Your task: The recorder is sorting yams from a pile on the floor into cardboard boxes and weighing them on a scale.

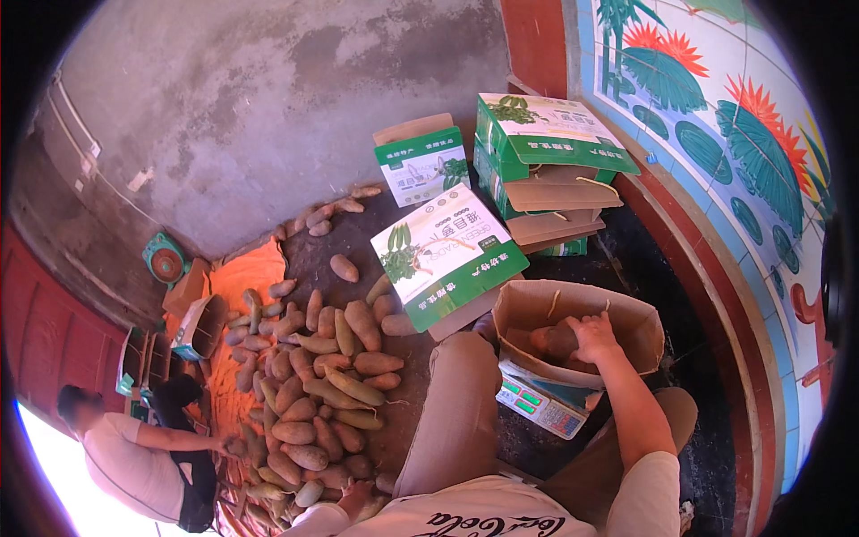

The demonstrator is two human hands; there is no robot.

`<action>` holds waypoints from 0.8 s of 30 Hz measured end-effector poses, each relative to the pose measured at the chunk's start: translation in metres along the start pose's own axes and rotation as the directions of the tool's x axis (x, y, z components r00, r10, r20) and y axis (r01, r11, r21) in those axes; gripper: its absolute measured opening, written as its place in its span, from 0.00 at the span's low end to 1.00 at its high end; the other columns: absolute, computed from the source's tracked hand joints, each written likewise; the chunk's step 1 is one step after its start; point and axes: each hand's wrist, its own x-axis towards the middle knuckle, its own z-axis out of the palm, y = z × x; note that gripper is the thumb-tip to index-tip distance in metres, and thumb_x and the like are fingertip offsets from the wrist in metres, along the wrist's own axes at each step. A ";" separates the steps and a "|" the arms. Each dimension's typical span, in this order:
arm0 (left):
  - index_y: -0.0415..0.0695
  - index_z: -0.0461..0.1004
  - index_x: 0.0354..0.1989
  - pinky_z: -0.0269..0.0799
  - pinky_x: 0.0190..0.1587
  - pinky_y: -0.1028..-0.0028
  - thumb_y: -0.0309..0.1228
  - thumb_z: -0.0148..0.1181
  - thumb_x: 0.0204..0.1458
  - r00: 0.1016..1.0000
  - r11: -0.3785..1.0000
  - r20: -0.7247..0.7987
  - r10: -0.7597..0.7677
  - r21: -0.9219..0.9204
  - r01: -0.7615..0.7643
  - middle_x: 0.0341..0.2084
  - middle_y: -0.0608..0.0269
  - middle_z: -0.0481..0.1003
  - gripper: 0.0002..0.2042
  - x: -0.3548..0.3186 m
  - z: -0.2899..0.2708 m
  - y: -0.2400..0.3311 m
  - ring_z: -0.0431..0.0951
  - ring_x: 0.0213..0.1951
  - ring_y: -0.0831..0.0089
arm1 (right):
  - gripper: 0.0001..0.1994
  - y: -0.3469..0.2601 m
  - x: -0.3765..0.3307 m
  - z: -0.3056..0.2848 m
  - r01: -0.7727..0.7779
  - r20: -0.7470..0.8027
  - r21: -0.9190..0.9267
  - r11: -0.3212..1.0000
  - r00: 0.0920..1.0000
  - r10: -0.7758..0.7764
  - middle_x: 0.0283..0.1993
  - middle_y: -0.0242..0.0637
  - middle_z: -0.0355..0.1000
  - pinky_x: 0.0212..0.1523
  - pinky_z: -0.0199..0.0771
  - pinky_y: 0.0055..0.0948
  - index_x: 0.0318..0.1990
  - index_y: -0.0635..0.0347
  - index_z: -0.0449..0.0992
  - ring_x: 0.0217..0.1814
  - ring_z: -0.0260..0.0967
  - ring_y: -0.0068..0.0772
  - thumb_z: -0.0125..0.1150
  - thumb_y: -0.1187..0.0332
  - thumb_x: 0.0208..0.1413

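My right hand [594, 338] reaches into an open cardboard box [626, 365], its fingers closed around the end of a soil-covered radish [557, 342]. Beneath the box is a digital scale [540, 404] with lit green displays and a keypad. Low on the left, my left hand [356, 498] is at the near edge of a big heap of muddy radishes [309, 431]. Its fingers look stretched out and touch the heap; part of that hand is hidden by my sleeve and the radishes.
Green and white cartons [447, 259] stand ahead, some stacked [546, 134] by the painted tile wall [716, 152]. At the left, another person [134, 456] reaches into the heap. An orange sheet [250, 277], smaller open boxes [199, 327] and a green dial scale [166, 261] lie beyond.
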 end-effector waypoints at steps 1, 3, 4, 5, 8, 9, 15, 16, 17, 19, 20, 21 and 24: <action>0.59 0.62 0.55 0.49 0.59 0.48 0.46 0.57 0.44 0.835 0.994 0.549 -0.040 -0.060 0.088 0.57 0.58 0.59 0.27 -0.006 0.004 -0.009 0.48 0.63 0.55 | 0.31 0.010 0.003 0.009 -0.032 -0.068 -0.008 0.999 0.997 0.031 0.47 0.41 0.69 0.55 0.56 0.42 0.55 0.49 0.64 0.52 0.65 0.40 0.65 0.62 0.38; 0.60 0.62 0.55 0.44 0.60 0.45 0.46 0.57 0.44 0.395 0.970 0.919 0.015 -0.108 0.216 0.58 0.59 0.58 0.27 0.061 -0.070 0.026 0.45 0.64 0.54 | 0.29 0.010 0.014 0.022 -0.031 -0.064 0.015 0.999 0.997 0.032 0.47 0.41 0.69 0.56 0.56 0.41 0.53 0.50 0.65 0.52 0.65 0.40 0.65 0.61 0.39; 0.59 0.63 0.55 0.42 0.61 0.45 0.45 0.57 0.44 0.491 0.976 0.871 -0.025 -0.084 0.200 0.59 0.60 0.57 0.26 0.056 -0.074 0.022 0.44 0.64 0.55 | 0.27 0.007 0.017 0.019 -0.015 -0.078 0.084 0.996 0.997 0.022 0.46 0.41 0.69 0.56 0.56 0.40 0.52 0.51 0.67 0.52 0.65 0.40 0.64 0.61 0.40; 0.59 0.63 0.54 0.39 0.61 0.44 0.45 0.57 0.44 0.582 0.982 0.811 -0.059 -0.059 0.182 0.60 0.60 0.55 0.26 0.053 -0.076 0.018 0.44 0.64 0.55 | 0.27 0.005 0.016 0.018 -0.010 -0.077 0.082 0.997 0.997 0.017 0.46 0.41 0.69 0.56 0.56 0.40 0.52 0.51 0.67 0.52 0.65 0.40 0.64 0.61 0.40; 0.57 0.66 0.52 0.37 0.61 0.44 0.43 0.58 0.43 0.708 0.975 0.678 -0.198 0.059 0.216 0.61 0.60 0.53 0.24 0.053 -0.083 0.001 0.43 0.65 0.56 | 0.22 -0.005 0.011 0.015 -0.023 0.046 0.088 0.996 0.999 0.019 0.45 0.43 0.70 0.53 0.61 0.39 0.49 0.54 0.69 0.50 0.66 0.41 0.60 0.59 0.45; 0.57 0.66 0.52 0.37 0.61 0.44 0.43 0.58 0.43 0.708 0.976 0.680 -0.193 0.056 0.213 0.61 0.60 0.53 0.24 0.054 -0.079 -0.010 0.43 0.65 0.56 | 0.21 -0.005 0.010 0.021 -0.017 0.067 0.110 0.994 0.998 0.010 0.44 0.44 0.70 0.52 0.63 0.40 0.47 0.55 0.70 0.49 0.67 0.43 0.58 0.57 0.46; 0.55 0.67 0.51 0.37 0.61 0.46 0.44 0.62 0.38 0.618 0.958 0.741 -0.262 0.126 0.256 0.58 0.61 0.57 0.27 0.063 -0.070 -0.030 0.47 0.63 0.58 | 0.20 -0.018 -0.005 0.010 -0.020 0.063 0.269 0.963 0.998 0.003 0.44 0.45 0.71 0.47 0.67 0.40 0.44 0.57 0.73 0.48 0.67 0.45 0.50 0.51 0.52; 0.55 0.68 0.50 0.40 0.61 0.48 0.43 0.62 0.39 0.621 0.968 0.748 -0.237 0.129 0.213 0.56 0.62 0.58 0.26 0.065 -0.078 -0.029 0.50 0.61 0.60 | 0.20 -0.022 -0.011 0.004 -0.007 0.053 0.335 0.942 0.998 -0.012 0.44 0.45 0.71 0.47 0.67 0.40 0.43 0.59 0.73 0.48 0.67 0.46 0.50 0.52 0.52; 0.55 0.68 0.49 0.43 0.60 0.50 0.42 0.61 0.39 0.622 0.977 0.754 -0.210 0.132 0.171 0.54 0.62 0.60 0.25 0.066 -0.081 -0.027 0.53 0.60 0.61 | 0.20 -0.026 -0.018 -0.002 -0.012 0.058 0.331 0.944 0.998 -0.007 0.44 0.45 0.71 0.47 0.67 0.40 0.43 0.59 0.73 0.48 0.67 0.46 0.50 0.52 0.52; 0.55 0.68 0.49 0.47 0.58 0.52 0.40 0.60 0.41 0.597 0.973 0.772 -0.219 0.129 0.190 0.53 0.63 0.61 0.23 0.066 -0.077 -0.030 0.54 0.58 0.62 | 0.21 -0.037 -0.029 -0.014 0.085 0.073 0.431 0.898 0.989 -0.129 0.45 0.44 0.71 0.46 0.67 0.40 0.43 0.59 0.73 0.48 0.67 0.47 0.49 0.51 0.53; 0.55 0.69 0.48 0.50 0.57 0.55 0.39 0.59 0.42 0.574 0.970 0.787 -0.228 0.129 0.208 0.51 0.64 0.62 0.21 0.065 -0.072 -0.032 0.56 0.57 0.63 | 0.23 -0.042 -0.035 -0.015 0.085 0.082 0.504 0.860 0.986 -0.146 0.45 0.47 0.70 0.47 0.67 0.40 0.44 0.59 0.72 0.47 0.67 0.49 0.51 0.49 0.51; 0.55 0.69 0.48 0.50 0.57 0.55 0.39 0.59 0.42 0.571 0.970 0.789 -0.226 0.127 0.209 0.51 0.64 0.62 0.21 0.064 -0.065 -0.032 0.56 0.57 0.63 | 0.23 -0.047 -0.041 -0.020 0.085 0.086 0.502 0.860 0.985 -0.147 0.45 0.47 0.70 0.47 0.67 0.40 0.44 0.59 0.72 0.47 0.67 0.49 0.51 0.49 0.51; 0.55 0.69 0.48 0.54 0.54 0.58 0.38 0.58 0.43 0.600 0.971 0.765 -0.232 0.141 0.195 0.50 0.63 0.63 0.20 0.065 -0.050 -0.033 0.59 0.55 0.64 | 0.29 -0.054 -0.050 -0.018 0.262 0.040 0.449 0.854 0.949 -0.312 0.46 0.50 0.69 0.47 0.67 0.40 0.45 0.61 0.71 0.47 0.67 0.50 0.57 0.45 0.43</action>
